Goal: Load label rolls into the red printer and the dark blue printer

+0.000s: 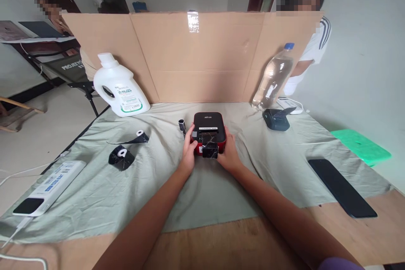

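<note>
A small black and red label printer (pixel 208 121) sits on the grey-green cloth in front of me, a strip of black marbled label paper (pixel 209 145) hanging out of its front slot. My left hand (pixel 189 152) grips its left side, thumb at the front corner. From the right, my right hand (pixel 230 152) wraps the other side; some of its fingers are hidden behind the printer. Just left of the printer lies a small dark roll (pixel 182 125). Two more rolls of black marbled paper, a nearer one (pixel 122 158) and a farther one (pixel 141 136), rest further left.
A white detergent bottle (pixel 122 88) and a clear water bottle (pixel 274 78) stand before a cardboard screen (pixel 196 59). A black device (pixel 275 120) and a phone (pixel 343 187) lie right, a white power strip (pixel 50 187) left. People are partly visible behind the screen.
</note>
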Demonstrator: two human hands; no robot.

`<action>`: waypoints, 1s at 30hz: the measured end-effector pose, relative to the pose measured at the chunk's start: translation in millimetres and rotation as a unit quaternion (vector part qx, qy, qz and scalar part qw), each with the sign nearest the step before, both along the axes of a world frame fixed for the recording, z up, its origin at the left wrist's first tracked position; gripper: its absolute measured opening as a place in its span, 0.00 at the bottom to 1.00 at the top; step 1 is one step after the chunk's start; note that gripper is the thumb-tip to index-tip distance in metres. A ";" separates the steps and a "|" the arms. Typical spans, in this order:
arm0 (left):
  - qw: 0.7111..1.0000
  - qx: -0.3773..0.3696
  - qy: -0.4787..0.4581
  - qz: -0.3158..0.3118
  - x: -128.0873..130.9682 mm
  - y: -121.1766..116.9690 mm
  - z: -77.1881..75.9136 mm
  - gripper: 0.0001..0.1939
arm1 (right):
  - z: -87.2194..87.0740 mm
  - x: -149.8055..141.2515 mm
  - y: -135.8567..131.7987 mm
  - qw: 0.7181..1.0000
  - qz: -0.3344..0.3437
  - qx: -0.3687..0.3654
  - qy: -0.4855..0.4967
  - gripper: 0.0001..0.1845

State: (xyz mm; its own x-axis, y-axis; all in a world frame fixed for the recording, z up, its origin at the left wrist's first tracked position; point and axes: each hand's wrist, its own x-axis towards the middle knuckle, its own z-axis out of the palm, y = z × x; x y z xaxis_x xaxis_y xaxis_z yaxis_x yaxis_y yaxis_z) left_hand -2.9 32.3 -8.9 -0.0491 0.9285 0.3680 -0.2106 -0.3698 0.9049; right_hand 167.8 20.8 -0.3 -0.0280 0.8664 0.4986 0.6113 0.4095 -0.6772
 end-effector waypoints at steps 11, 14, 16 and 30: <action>0.999 0.018 0.010 0.042 -2.0 -0.8 0.8 0.10 | -1.9 5.0 0.8 0.997 0.021 0.069 0.009 0.41; 0.999 0.016 0.013 0.045 -2.5 0.3 0.3 0.11 | -2.5 5.8 3.1 0.998 0.016 0.057 0.019 0.38; 0.998 0.006 0.021 0.055 -2.2 1.0 0.9 0.09 | -3.0 6.2 4.5 0.998 0.017 0.047 0.031 0.38; 0.991 -0.014 0.087 0.098 -7.2 5.3 1.1 0.09 | -6.2 6.6 7.1 0.997 0.022 0.055 0.051 0.37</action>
State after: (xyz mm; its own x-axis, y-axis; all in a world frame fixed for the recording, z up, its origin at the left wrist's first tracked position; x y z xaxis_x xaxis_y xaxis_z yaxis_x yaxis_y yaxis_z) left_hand -10.1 37.6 -7.8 -0.1686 0.9175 0.3601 0.0229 -0.3616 0.9320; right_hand 174.4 27.8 -6.5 -0.0090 0.8055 0.5925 0.5215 0.5093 -0.6845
